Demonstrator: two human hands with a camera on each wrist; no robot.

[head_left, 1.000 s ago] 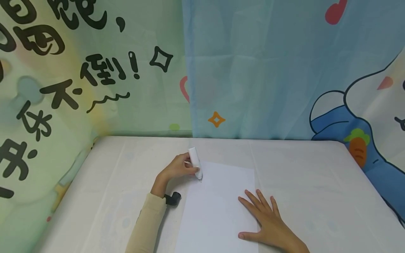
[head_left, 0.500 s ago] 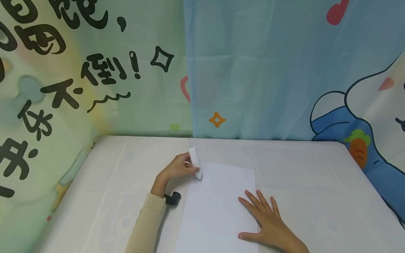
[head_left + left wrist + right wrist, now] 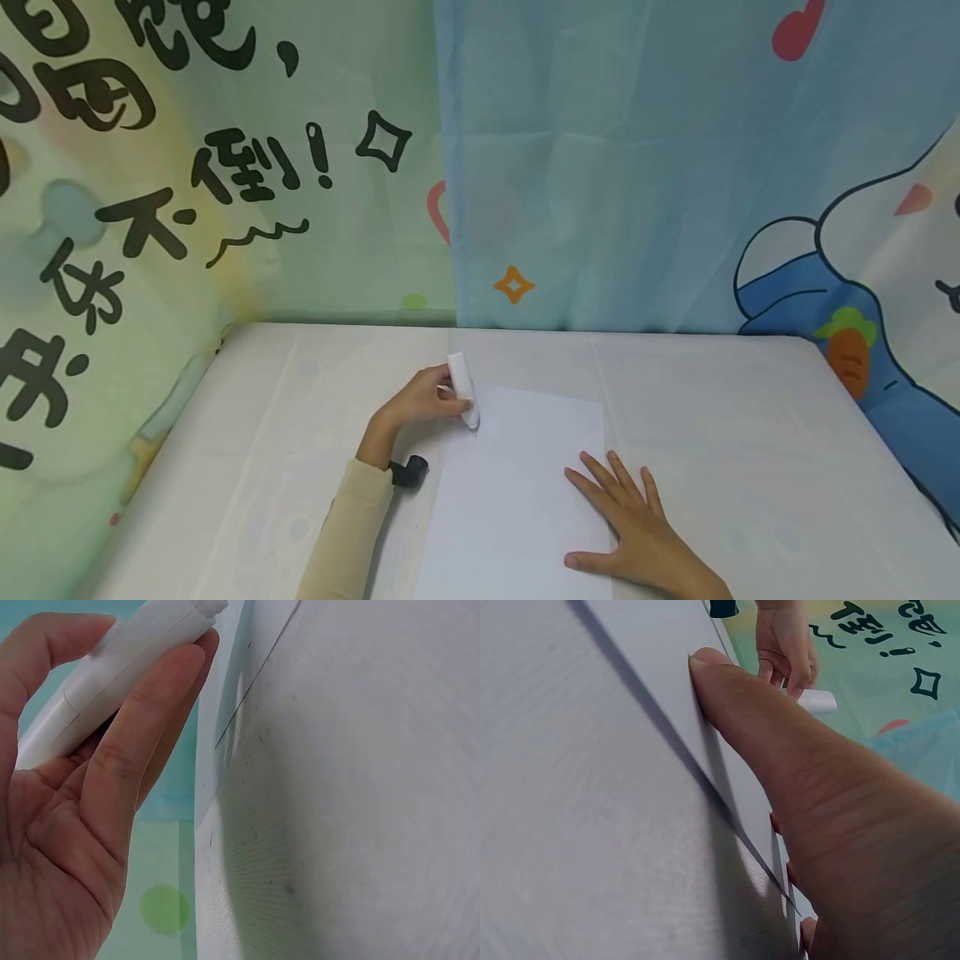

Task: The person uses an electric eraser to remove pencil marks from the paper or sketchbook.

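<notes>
My left hand (image 3: pixel 422 398) holds a plain white tube (image 3: pixel 461 385) with a narrow nozzle, pinched between thumb and fingers. The tube leans with its nozzle pointing down, right at the upper left edge of a white sheet of paper (image 3: pixel 525 492). In the left wrist view the tube's smooth body (image 3: pixel 112 679) lies across the fingers, its back end near the palm. My right hand (image 3: pixel 633 533) rests with fingers spread on the right edge of the sheet. In the right wrist view its thumb (image 3: pixel 735 690) presses on the paper. No marks show on the sheet.
A white cloth covers the table (image 3: pixel 712 433), with its far edge against a printed curtain (image 3: pixel 600 167). A black wrist camera (image 3: pixel 410 472) sits on the left wrist, below the hand and beside the paper's left edge.
The tube and its nozzle have shifted very slightly toward the person along the paper's left edge. The right hand and the paper have stayed in place.
</notes>
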